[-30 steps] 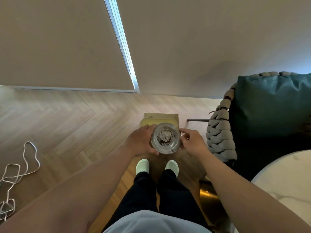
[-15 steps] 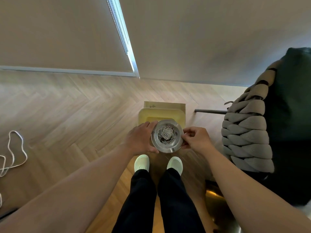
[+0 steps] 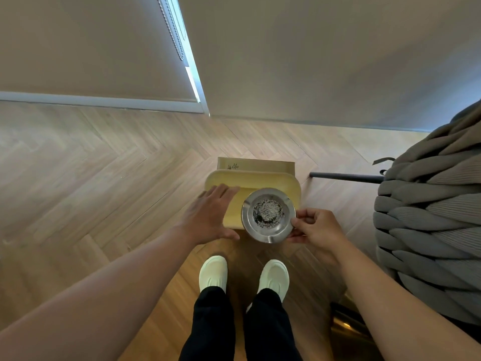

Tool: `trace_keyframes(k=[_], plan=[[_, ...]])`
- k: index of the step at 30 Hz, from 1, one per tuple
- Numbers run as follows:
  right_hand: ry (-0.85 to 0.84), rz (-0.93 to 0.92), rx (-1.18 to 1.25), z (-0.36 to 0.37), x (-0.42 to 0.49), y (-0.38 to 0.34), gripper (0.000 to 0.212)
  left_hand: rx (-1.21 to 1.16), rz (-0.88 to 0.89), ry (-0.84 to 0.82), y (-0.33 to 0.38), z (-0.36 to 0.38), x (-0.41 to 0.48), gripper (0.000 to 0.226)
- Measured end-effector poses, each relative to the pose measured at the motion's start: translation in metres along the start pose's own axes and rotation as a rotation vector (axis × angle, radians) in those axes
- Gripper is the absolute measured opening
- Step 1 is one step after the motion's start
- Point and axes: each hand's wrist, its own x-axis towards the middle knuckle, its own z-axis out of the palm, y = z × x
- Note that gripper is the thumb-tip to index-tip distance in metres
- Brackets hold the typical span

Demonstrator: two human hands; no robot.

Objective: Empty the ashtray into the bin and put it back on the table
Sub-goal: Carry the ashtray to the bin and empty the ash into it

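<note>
Underfoot, a herringbone wood floor [image 3: 86,178] fills the view, with a chunky grey knitted seat [image 3: 429,209] at three o'clock. At centre stands the yellow bin [image 3: 260,179], its lid closed, a cardboard box [image 3: 256,164] just behind it at twelve o'clock. White shoes [image 3: 213,273] show at six o'clock. Over the bin's lid, the left hand [image 3: 208,217] is spread open and flat, holding nothing, apart from the ashtray. The right hand [image 3: 316,227] pinches the rim of the round metal ashtray [image 3: 268,214] at its four o'clock side. Held level above the bin, the ashtray still carries grey ash.
</note>
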Motion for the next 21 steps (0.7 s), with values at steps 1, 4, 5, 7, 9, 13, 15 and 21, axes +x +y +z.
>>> trace_keyframes(k=[1, 4, 5, 7, 9, 13, 15, 21], plan=[[0.007, -0.007, 0.006, -0.001, 0.005, 0.000, 0.008, 0.023, 0.001, 0.034, -0.007, 0.001, 0.003, 0.118], [0.011, -0.024, 0.017, -0.002, 0.020, -0.001, 0.008, 0.103, 0.019, 0.088, -0.028, 0.004, 0.011, 0.121], [0.011, -0.032, 0.019, -0.002, 0.024, -0.002, 0.008, 0.127, 0.019, 0.075, -0.034, 0.005, 0.013, 0.124], [0.018, -0.054, 0.009, -0.002, 0.032, -0.004, 0.009, 0.168, 0.010, 0.034, -0.042, 0.011, 0.018, 0.131], [0.034, -0.091, -0.017, -0.001, 0.038, -0.007, 0.010, 0.191, 0.004, 0.010, -0.047, 0.017, 0.022, 0.137], [0.068, -0.253, -0.151, 0.004, 0.043, -0.012, 0.011, 0.202, 0.002, 0.004, -0.050, 0.031, 0.027, 0.141], [0.078, -0.372, -0.230, 0.006, 0.043, -0.011, 0.013, 0.207, -0.006, 0.013, -0.050, 0.036, 0.027, 0.142], [0.197, -0.878, -0.688, 0.015, 0.041, -0.002, 0.008, 0.228, -0.006, 0.002, -0.051, 0.040, 0.027, 0.142]])
